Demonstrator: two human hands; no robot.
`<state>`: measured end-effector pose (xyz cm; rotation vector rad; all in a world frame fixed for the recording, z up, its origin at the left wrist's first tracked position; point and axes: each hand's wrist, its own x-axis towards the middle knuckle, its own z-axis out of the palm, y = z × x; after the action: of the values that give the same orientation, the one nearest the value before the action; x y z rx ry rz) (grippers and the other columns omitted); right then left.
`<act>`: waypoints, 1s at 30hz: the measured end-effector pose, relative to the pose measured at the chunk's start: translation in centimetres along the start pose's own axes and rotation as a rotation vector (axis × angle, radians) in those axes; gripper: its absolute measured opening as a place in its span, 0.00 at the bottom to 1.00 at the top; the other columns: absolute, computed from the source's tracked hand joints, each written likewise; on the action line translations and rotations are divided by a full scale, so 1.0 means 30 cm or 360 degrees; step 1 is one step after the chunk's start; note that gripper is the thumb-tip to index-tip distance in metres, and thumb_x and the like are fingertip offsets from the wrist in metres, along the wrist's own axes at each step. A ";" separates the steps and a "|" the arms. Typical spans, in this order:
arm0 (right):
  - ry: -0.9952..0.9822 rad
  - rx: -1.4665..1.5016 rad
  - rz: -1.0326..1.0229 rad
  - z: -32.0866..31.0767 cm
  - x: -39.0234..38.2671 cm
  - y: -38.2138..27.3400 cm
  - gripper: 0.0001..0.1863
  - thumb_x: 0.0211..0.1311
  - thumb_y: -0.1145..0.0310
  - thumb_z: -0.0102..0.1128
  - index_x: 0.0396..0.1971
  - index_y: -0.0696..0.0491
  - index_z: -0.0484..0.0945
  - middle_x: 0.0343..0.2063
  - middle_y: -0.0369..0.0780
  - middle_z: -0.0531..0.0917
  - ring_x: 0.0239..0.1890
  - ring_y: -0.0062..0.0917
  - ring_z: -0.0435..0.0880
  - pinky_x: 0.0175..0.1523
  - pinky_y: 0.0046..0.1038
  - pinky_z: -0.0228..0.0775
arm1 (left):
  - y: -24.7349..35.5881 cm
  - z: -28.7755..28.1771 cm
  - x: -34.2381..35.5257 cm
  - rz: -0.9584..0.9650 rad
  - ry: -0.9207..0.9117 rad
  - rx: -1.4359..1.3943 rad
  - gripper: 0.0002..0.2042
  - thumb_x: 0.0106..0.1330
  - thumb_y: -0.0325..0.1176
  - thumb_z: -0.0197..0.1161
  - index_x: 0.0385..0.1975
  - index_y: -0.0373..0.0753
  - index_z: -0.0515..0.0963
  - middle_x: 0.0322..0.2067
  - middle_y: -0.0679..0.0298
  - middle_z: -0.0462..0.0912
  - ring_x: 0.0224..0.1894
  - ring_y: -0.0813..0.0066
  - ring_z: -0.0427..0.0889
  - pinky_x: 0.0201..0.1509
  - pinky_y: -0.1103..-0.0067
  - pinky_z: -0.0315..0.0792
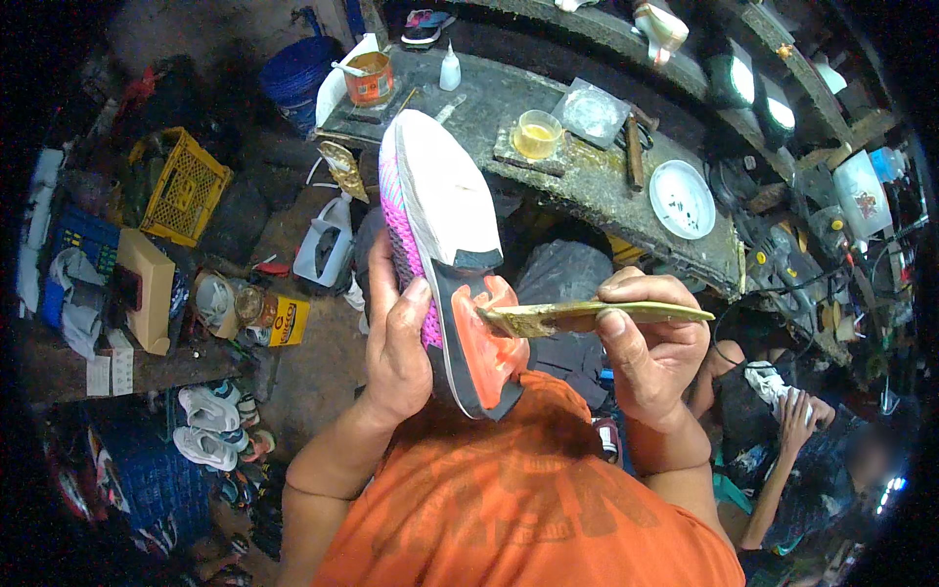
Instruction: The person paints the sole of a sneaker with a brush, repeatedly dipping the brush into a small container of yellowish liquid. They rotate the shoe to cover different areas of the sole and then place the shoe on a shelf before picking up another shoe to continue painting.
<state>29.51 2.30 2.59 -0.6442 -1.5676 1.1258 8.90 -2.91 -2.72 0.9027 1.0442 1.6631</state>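
L hand [399,333] part-closed, gripping side of pink-mesh, white-soled running shoe [445,186]; shoe held sole-up in front of torso, toe end away from wearer. R hand [655,342] pinching flat, yellow-green-handled brush [562,315] betw. thumb & fingers; bristle end against shoe's orange-red heel area. Beyond, on grey, stained workbench [489,86]: clear cup w/ yellowish liquid [537,134], wooden-handled hammer [634,157], round white dish w/ dark specks [683,199].
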 end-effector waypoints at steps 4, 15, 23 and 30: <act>-0.0054 -0.0057 -0.0044 -0.005 0.015 0.010 0.09 0.60 0.78 0.68 0.41 0.61 0.82 0.30 0.41 0.84 0.30 0.19 0.79 0.34 0.20 0.69 | 0.002 -0.005 0.022 -0.0059 -0.0029 0.0016 0.28 0.71 0.39 0.40 0.71 0.39 0.51 0.60 0.49 0.70 0.59 0.54 0.77 0.64 0.60 0.73; -0.0165 -0.0066 0.0066 -0.039 0.050 0.009 0.10 0.58 0.77 0.70 0.40 0.63 0.83 0.32 0.42 0.85 0.33 0.23 0.80 0.38 0.23 0.72 | 0.030 0.017 0.032 -0.0266 -0.0134 -0.0153 0.26 0.73 0.38 0.39 0.70 0.37 0.54 0.60 0.50 0.71 0.59 0.57 0.78 0.66 0.61 0.72; -0.0242 0.0098 0.0142 -0.051 0.057 0.001 0.10 0.58 0.76 0.69 0.38 0.63 0.82 0.30 0.42 0.83 0.32 0.25 0.80 0.38 0.24 0.71 | 0.021 0.009 0.041 -0.0396 -0.0151 -0.0174 0.27 0.74 0.39 0.38 0.73 0.38 0.53 0.64 0.52 0.69 0.63 0.57 0.74 0.68 0.62 0.70; -0.0382 0.0125 0.0029 -0.055 0.041 -0.010 0.09 0.54 0.77 0.71 0.35 0.63 0.83 0.29 0.42 0.83 0.32 0.25 0.79 0.38 0.25 0.70 | 0.028 0.016 0.038 -0.0479 -0.0114 -0.0302 0.28 0.74 0.40 0.38 0.73 0.38 0.54 0.63 0.53 0.71 0.61 0.59 0.76 0.65 0.63 0.72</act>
<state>30.74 3.77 3.40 -0.4854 -1.7122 1.3103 8.74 -1.86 -1.64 0.6417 0.9071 1.4389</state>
